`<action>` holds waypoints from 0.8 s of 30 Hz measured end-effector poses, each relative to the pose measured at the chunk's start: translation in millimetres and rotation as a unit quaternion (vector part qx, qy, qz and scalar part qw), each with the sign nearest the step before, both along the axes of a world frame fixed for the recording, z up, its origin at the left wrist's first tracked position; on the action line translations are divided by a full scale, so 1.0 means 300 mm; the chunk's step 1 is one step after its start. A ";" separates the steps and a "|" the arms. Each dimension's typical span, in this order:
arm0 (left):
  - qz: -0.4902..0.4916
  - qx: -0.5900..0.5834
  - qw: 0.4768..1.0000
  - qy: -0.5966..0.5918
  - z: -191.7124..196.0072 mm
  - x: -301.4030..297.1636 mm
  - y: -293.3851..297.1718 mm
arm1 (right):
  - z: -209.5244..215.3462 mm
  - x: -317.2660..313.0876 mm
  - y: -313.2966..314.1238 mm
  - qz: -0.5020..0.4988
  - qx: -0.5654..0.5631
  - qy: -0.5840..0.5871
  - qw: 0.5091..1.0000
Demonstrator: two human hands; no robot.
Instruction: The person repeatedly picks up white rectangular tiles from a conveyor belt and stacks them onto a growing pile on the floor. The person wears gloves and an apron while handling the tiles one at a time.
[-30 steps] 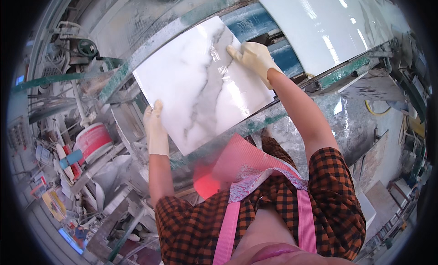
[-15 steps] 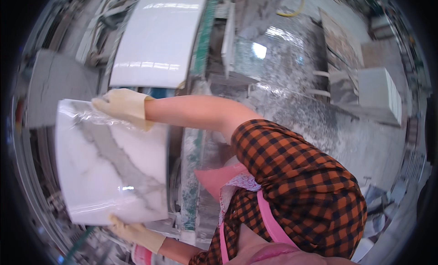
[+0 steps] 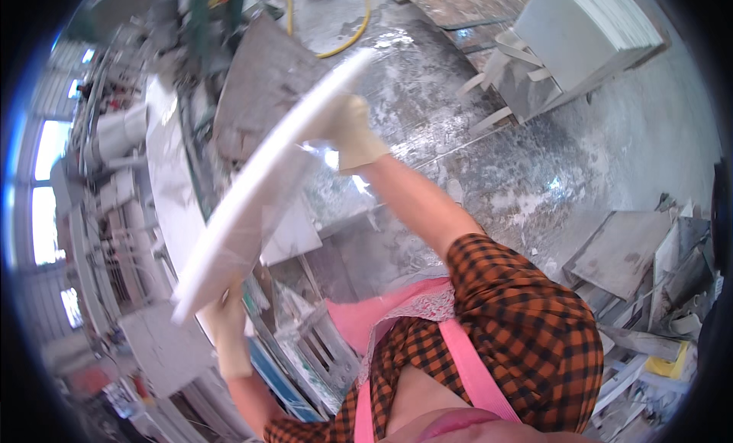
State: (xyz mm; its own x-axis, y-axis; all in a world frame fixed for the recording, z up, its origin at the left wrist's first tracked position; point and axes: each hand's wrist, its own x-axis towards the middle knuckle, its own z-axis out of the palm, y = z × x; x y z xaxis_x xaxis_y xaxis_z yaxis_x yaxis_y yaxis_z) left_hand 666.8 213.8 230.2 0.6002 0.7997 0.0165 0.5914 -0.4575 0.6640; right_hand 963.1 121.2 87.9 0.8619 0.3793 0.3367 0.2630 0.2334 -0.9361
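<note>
White slab (image 3: 259, 214), blurred, hangs tilted in the air left of centre in the head view. The gloved left hand (image 3: 227, 328) grasps its near end, forearm slanting leftward; the gloved right hand (image 3: 353, 138), arm outstretched, clasps it toward the far end. Whether the yellow piece (image 3: 668, 363) at right bears print, I can't tell.

Tile (image 3: 263, 180): bright white edge, greyish-white face, blurred. Left hand (image 3: 228, 330) and right hand (image 3: 355, 135): gloved in plain cream. Shirt (image 3: 527, 321): rust-orange and black check. Apron (image 3: 366, 309): pink, pale speckled trim (image 3: 416, 302), 2 plain pink straps (image 3: 473, 367). Hose (image 3: 366, 17): yellow. Floor (image 3: 489, 180): mottled grey, whitish streaks. Slab stack (image 3: 571, 35): pale grey, whiter edges.
</note>
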 end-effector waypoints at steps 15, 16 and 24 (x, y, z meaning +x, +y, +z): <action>-0.802 -0.006 0.593 -0.077 -0.527 2.028 -0.613 | -0.395 0.590 -1.558 -0.400 0.452 0.294 0.741; -0.828 -0.003 0.557 -0.062 -0.520 2.115 -0.625 | -0.393 0.582 -1.555 -0.454 0.440 0.241 0.736; -0.926 -0.005 0.371 -0.070 -0.447 2.793 -0.584 | -0.373 0.665 -1.071 -0.641 0.508 0.056 0.573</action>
State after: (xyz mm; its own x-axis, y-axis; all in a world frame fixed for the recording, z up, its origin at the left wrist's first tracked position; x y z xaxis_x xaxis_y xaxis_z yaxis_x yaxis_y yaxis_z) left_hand 1504.8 38.5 96.1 0.1137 -0.9814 0.1545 -0.7713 0.0109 0.6364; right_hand 1162.5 -200.1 -23.8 0.2509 -0.9317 -0.2625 0.7788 0.3554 -0.5169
